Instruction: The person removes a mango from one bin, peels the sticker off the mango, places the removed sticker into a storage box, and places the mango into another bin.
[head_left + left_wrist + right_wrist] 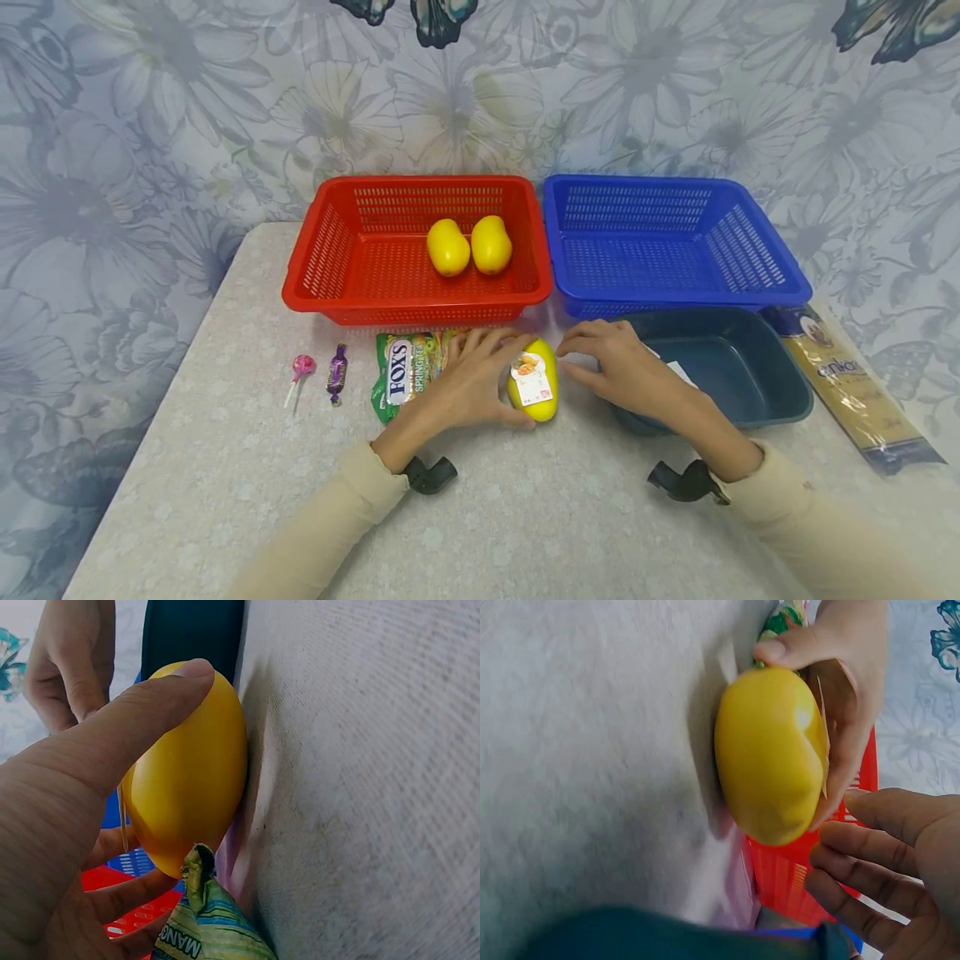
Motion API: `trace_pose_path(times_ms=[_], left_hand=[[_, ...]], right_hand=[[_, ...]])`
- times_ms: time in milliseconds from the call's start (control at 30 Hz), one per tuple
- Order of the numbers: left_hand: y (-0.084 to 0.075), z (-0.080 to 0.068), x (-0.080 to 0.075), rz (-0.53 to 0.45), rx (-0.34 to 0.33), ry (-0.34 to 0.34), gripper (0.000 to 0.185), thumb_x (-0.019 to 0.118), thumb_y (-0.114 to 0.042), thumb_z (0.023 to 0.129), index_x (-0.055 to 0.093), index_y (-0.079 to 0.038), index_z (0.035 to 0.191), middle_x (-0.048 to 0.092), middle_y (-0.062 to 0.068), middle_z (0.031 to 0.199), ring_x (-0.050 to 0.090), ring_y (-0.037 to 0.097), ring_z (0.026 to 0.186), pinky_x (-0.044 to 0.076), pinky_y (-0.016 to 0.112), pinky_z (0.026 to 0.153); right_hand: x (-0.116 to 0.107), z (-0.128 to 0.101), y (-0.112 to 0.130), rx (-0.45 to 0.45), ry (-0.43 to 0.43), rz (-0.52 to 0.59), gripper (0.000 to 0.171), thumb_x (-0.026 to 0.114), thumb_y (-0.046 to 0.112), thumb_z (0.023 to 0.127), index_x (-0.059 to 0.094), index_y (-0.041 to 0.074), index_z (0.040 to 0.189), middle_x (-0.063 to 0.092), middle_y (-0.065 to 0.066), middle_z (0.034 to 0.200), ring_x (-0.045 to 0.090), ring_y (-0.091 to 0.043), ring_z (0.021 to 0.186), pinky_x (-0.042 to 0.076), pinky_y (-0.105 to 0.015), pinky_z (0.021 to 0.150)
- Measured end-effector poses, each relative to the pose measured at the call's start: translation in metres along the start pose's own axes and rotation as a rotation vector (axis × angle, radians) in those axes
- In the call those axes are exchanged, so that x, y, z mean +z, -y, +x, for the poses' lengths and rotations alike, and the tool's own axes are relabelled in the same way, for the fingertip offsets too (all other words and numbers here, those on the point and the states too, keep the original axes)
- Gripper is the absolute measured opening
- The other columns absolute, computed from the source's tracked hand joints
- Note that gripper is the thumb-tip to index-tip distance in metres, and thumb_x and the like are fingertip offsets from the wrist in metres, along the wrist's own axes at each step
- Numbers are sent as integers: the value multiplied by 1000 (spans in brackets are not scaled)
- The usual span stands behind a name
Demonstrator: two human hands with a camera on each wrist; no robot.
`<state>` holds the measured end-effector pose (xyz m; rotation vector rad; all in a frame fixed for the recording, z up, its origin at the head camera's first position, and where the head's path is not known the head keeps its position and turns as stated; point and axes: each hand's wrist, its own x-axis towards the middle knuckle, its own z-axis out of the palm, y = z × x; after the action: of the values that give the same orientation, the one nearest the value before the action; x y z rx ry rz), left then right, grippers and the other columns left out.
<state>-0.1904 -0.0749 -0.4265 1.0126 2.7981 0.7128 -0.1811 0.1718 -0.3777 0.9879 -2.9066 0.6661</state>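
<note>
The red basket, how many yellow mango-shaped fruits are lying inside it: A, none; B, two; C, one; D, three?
B: the head view shows two yellow mango-shaped fruits lying side by side in the red basket, while a third, labelled one rests on the table in front of it, gripped by the left hand.

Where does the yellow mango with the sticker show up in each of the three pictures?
Head: labelled mango at table centre, gripped by the left hand.
Left wrist: it fills the middle, under the thumb.
Right wrist: upper centre.
Shared landmark: the red basket, seen behind it in every view.
</note>
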Motion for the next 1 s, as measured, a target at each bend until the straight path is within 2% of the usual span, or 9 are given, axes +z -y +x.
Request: trace_pose_path(times_ms=[133,300,433,533,733,867,1000], left_hand=[[-1,0,1,1,4,-5,109,83,-66,67,37,-22,155,38,4,152,32,30,134,23,58,104],[-1,0,1,19,9,-15,110,83,-67,66,37,-23,155,39,5,152,33,30,135,24,58,104],[-1,-1,1,21,10,-20,110,83,-67,66,37,-22,156,39,5,152,33,31,135,23,58,105],[-1,-1,1,19,11,-21,110,83,-67,66,37,-22,156,38,5,151,33,31,135,23,58,105],[-1,0,1,23,6,-16,110,83,-67,66,36,-23,156,38,4,151,32,30,134,23,57,104],[-1,0,1,10,4,-12,110,83,-66,66,36,-23,156,38,4,151,32,29,134,23,56,105],[0,0,0,-10,-7,-4,110,84,-65,66,36,-22,156,37,4,153,31,29,135,22,55,106]], right_hand=[[7,1,4,22,27,36,12,74,17,92,77,12,102,68,-2,106,59,-24,105,39,-48,88],[13,1,9,63,18,99,9,74,22,92,75,14,94,66,5,93,59,-17,93,42,-43,85],[14,0,16,126,37,155,13,76,25,91,71,14,86,60,7,79,54,-13,75,45,-32,71],[14,-1,21,189,73,197,15,77,23,90,69,13,82,56,7,72,50,-12,68,44,-28,61],[13,-1,28,257,87,260,11,75,16,89,69,12,81,57,5,72,50,-14,67,44,-27,59],[11,-1,27,247,46,299,13,74,16,90,68,13,80,56,5,71,50,-18,68,40,-28,58],[7,-1,26,234,-1,325,13,73,18,92,68,15,81,56,7,73,50,-18,73,40,-30,64]])
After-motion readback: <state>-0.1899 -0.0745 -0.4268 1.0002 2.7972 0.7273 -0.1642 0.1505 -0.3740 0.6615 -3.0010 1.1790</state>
